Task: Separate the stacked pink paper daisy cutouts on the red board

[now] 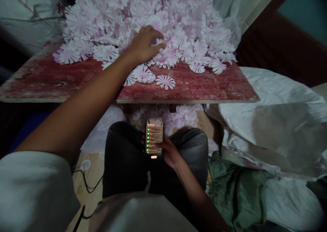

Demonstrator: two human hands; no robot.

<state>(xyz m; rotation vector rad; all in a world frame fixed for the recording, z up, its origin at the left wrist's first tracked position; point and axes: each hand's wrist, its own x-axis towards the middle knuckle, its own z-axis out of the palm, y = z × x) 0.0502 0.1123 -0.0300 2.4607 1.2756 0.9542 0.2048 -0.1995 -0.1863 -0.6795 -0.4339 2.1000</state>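
Note:
My left hand rests on the near side of a big heap of white and pale purple artificial flower pieces. Its thumb and fingers are spread apart, and nothing is gripped between them. Down in my lap, my right hand is wrapped round a smartphone, thumb over the lit screen. The screen shows a list with green icons, its text too small to read. Just in front of my left hand, a few single flower pieces lie near the table's front edge.
The heap sits on a worn red wooden table. More flower pieces are scattered on the floor beneath it. White sacks and a dark green cloth lie at the right. A black cable runs along the floor at the left.

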